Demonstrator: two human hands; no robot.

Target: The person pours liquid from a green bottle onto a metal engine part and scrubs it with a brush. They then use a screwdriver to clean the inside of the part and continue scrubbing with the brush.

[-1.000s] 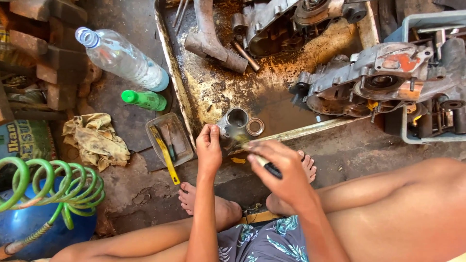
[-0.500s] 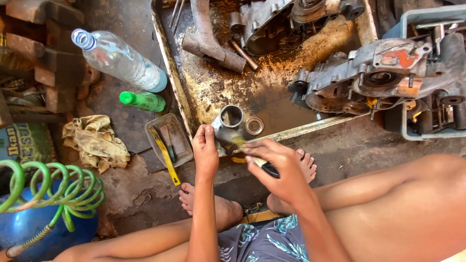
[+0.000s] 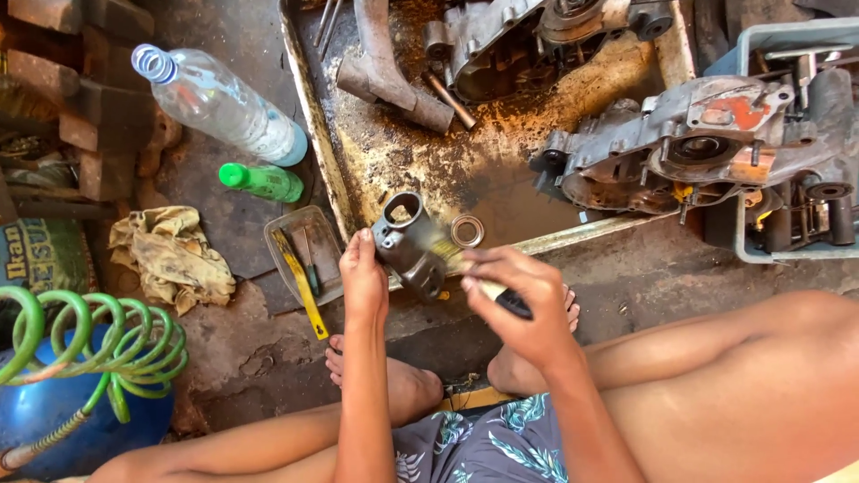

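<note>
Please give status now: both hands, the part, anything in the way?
Left hand grips metal cylinder part, tilted over tray rim. Right hand holds brush against it. Bearing ring lies beside, apart.

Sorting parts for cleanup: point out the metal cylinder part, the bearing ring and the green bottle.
metal cylinder part (image 3: 407, 241), head view, dark outer wall.
bearing ring (image 3: 467, 231), head view, its rim.
green bottle (image 3: 267, 182), head view, mid-body.

Stained floor (image 3: 233, 349) bears tray (image 3: 322, 152), bottles (image 3: 219, 105), rag (image 3: 170, 255).

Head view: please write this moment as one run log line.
left hand: holds metal cylinder part | right hand: brush on part | tray: ring
</note>
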